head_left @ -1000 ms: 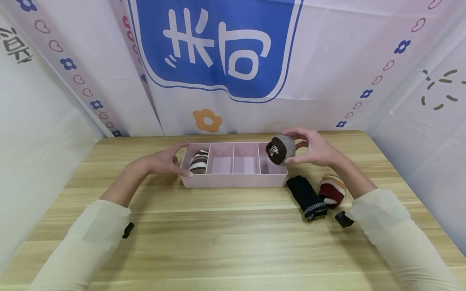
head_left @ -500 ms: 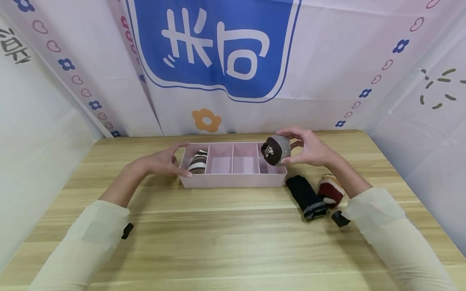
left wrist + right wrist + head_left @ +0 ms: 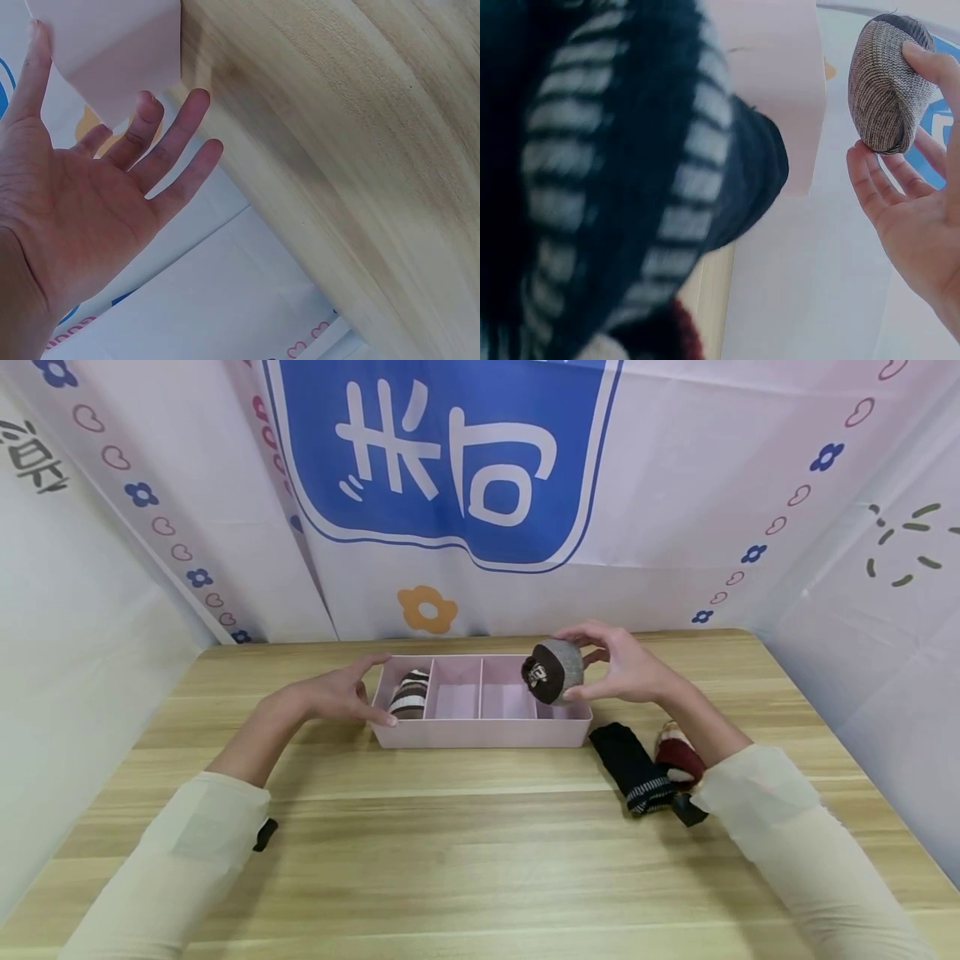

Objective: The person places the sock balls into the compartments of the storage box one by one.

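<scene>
Now our R hand (image 3: 618,664) is clamped on the grey-brown rolled sock (image 3: 568,670), thumb and fingers around its grey part; it hangs over the pink box (image 3: 480,733), approx. 2 o'clock from box centre, near the divider between 3rd and 4th slots. Our L hand (image 3: 333,695), at 9 o'clock, grips the box end betw. thumb and index finger, other fingers apart. The striped sock (image 3: 409,695) lies in the 9 o'clock slot.

To place well, we should prob. choose one slot first: the roll looks wide vs. the slot and may catch on the divider. We'd better lower it straight, squeeze its sides a bit, and release only after it sits down. L hand should stay firm, so the box doesn't slide on the desk (image 3: 420,860). Also watch our R sleeve (image 3: 757,793), close to the black sock (image 3: 628,764) and red sock (image 3: 678,753) at 4 o'clock; it could push them.
</scene>
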Tool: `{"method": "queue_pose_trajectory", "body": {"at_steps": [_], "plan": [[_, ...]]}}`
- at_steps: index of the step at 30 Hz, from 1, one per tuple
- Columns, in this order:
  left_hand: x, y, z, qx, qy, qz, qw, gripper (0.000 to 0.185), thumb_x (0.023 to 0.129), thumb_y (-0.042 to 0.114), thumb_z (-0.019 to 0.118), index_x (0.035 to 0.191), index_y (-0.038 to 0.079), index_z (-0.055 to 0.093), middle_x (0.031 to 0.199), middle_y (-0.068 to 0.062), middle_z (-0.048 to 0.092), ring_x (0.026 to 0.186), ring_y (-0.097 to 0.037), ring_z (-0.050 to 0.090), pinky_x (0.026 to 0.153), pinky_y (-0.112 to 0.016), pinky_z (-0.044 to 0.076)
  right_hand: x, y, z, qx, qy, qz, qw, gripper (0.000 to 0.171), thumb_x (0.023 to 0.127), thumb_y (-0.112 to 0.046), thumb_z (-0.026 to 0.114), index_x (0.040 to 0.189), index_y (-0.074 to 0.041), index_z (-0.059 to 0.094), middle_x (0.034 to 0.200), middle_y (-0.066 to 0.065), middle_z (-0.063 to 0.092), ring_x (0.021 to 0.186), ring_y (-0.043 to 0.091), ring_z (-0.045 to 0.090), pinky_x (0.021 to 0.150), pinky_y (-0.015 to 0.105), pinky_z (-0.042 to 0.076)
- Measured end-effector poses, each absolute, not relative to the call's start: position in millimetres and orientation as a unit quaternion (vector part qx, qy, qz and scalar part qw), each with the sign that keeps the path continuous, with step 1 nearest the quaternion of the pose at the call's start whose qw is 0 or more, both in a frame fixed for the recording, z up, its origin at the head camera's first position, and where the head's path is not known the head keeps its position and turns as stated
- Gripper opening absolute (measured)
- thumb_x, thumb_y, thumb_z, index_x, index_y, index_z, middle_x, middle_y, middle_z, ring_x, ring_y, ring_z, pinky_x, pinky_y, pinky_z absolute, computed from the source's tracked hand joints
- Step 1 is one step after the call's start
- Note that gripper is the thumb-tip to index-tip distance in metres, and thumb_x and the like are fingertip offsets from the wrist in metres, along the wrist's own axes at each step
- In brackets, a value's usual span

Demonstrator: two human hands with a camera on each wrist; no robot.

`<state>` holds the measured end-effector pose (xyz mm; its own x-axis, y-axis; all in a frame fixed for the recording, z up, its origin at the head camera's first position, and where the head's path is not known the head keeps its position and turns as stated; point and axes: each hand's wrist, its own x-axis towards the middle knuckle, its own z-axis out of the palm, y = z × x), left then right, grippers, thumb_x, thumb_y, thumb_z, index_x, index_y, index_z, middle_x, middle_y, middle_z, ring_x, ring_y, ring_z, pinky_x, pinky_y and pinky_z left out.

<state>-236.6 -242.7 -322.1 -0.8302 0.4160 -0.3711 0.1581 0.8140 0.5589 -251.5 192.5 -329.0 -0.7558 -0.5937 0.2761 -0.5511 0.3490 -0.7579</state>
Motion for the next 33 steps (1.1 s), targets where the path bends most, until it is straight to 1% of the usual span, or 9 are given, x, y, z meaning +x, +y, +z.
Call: {"method": "queue_pose_trajectory", "body": {"at_steps": [4,11,18,26,33], "plan": [[-236,-243,-322,0.155,0.921,0.26,0.244,0.119,0.086,0.047,0.083,0.166,0.01,0.004,0.115,-0.022,0.065,0.109,-0.033,0.061,0.099,-0.053,0.047,-252,184,-328,-0.351,0.818,-0.456,0.024,0.075,0.073,-0.005,0.089,0.14,0.006,0.056,0.131,0.018,0.061,0.119,0.031,0.058,0.091,0.033,0.055],[-236,-243,-322,0.157,0.921,0.257,0.246,0.119,0.086,0.047,0.083,0.166,0.009,0.003,0.107,-0.018,0.066,0.101,-0.028,0.061,0.092,-0.048,0.048,-251,170,-327,-0.334,0.815,-0.473,0.031,0.073,0.073,-0.008,0.089,0.139,0.003,0.058,0.128,0.017,0.064,0.116,0.03,0.06,0.089,0.033,0.055],[-236,-243,-323,0.153,0.921,0.259,0.247,0.119,0.086,0.049,0.082,0.167,0.012,0.003,0.115,-0.021,0.064,0.108,-0.032,0.061,0.096,-0.051,0.048,-252,155,-329,-0.33,0.808,-0.487,0.041,0.075,0.072,-0.004,0.09,0.138,0.005,0.057,0.127,0.019,0.062,0.116,0.032,0.06,0.088,0.038,0.058],[-236,-244,-323,0.154,0.921,0.258,0.249,0.119,0.086,0.048,0.082,0.167,0.011,0.002,0.117,-0.023,0.064,0.111,-0.033,0.06,0.097,-0.054,0.047,-253,140,-331,-0.34,0.808,-0.479,0.039,0.075,0.071,-0.006,0.091,0.137,0.005,0.058,0.126,0.019,0.062,0.113,0.032,0.061,0.089,0.048,0.057],[-236,-243,-322,0.155,0.92,0.262,0.248,0.119,0.087,0.047,0.082,0.166,0.01,0.002,0.119,-0.024,0.063,0.114,-0.035,0.059,0.101,-0.056,0.045,-253,129,-333,-0.342,0.81,-0.475,0.037,0.074,0.071,-0.006,0.092,0.136,0.005,0.059,0.127,0.019,0.061,0.109,0.033,0.062,0.088,0.045,0.058]]}}
